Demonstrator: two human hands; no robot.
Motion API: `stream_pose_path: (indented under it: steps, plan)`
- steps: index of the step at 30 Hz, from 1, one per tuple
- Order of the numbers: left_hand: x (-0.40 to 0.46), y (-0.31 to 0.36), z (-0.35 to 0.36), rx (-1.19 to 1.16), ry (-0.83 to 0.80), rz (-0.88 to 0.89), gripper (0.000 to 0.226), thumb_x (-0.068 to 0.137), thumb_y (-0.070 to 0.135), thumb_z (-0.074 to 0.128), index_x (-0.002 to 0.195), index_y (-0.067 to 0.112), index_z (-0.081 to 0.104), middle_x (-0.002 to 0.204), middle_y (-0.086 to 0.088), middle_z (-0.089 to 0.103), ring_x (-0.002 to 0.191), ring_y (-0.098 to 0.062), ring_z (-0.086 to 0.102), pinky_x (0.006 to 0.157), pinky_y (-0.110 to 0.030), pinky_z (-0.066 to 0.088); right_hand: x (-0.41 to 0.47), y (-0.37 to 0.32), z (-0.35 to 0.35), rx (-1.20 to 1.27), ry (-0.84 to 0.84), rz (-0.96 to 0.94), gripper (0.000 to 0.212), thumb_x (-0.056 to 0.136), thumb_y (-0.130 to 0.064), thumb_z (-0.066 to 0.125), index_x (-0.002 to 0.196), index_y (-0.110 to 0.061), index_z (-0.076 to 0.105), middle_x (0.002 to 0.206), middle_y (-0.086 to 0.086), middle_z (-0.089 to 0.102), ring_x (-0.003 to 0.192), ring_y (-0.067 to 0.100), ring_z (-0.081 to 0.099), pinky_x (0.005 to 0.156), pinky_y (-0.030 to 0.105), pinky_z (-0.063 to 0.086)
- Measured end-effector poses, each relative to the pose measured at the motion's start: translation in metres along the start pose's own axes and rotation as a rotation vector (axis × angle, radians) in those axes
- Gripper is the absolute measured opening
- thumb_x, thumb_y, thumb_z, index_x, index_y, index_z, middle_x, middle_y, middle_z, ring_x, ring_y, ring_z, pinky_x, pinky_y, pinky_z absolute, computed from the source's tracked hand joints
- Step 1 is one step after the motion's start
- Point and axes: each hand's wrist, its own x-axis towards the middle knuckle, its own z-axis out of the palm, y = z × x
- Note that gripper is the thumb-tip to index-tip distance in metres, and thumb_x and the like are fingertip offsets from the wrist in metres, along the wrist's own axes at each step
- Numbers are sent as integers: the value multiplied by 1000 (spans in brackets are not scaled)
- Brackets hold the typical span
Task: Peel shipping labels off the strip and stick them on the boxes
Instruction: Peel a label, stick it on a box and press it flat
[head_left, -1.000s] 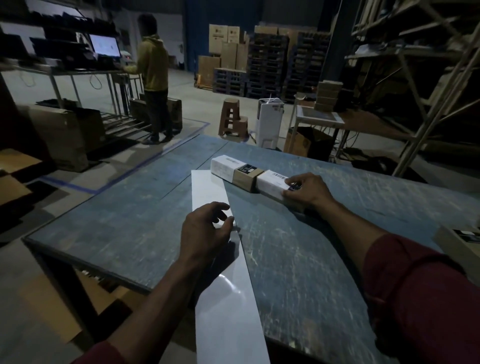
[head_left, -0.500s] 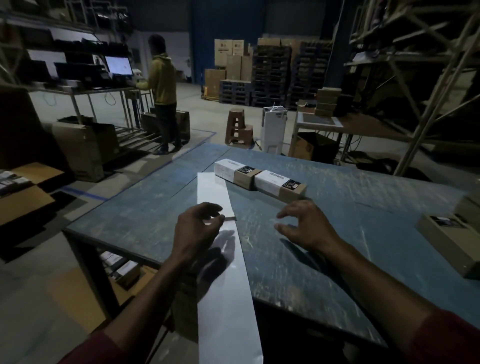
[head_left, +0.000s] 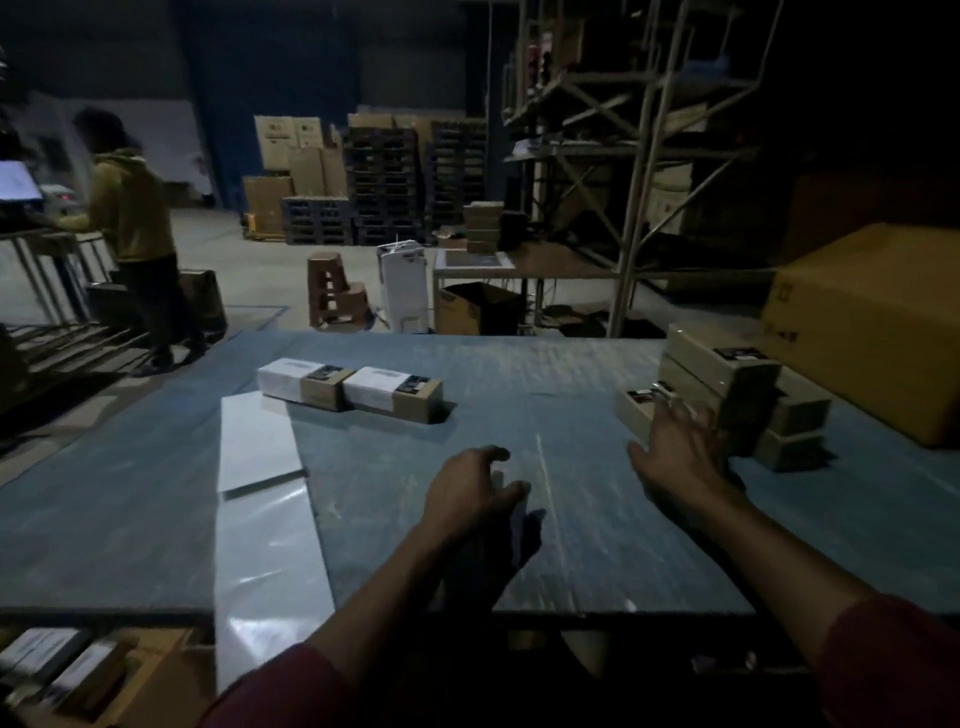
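A long white label strip (head_left: 265, 499) lies on the blue table (head_left: 545, 395) at the left and hangs over the near edge. Two small brown boxes with white labels, one (head_left: 298, 382) beside the other (head_left: 392, 393), sit end to end behind the strip. A stack of unlabelled brown boxes (head_left: 727, 384) stands at the right. My right hand (head_left: 675, 452) is spread open, fingers reaching the lowest box (head_left: 636, 408) of that stack. My left hand (head_left: 475, 491) hovers over the table's middle, fingers loosely curled, holding nothing.
A large cardboard carton (head_left: 872, 322) stands at the far right of the table. Below the near left edge, a carton (head_left: 67, 670) holds labelled boxes. A person in a yellow hoodie (head_left: 130, 234) stands at a desk far left. Shelving and pallets fill the background.
My view has swung right. My right hand has moved from the table's middle to the box stack at the right. My left hand has left the label strip and moved right.
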Motion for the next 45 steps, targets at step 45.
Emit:
stream_pose_path:
  steps: [45]
  plan:
    - [-26, -234, -246, 104, 541, -141, 21, 101, 16, 63, 117, 11, 76, 104, -12, 77, 90, -27, 72, 77, -38, 54, -33, -380, 52, 582, -329, -786, 80, 87, -47, 80, 154, -23, 45, 153, 3, 54, 138, 23, 53, 111, 33, 43]
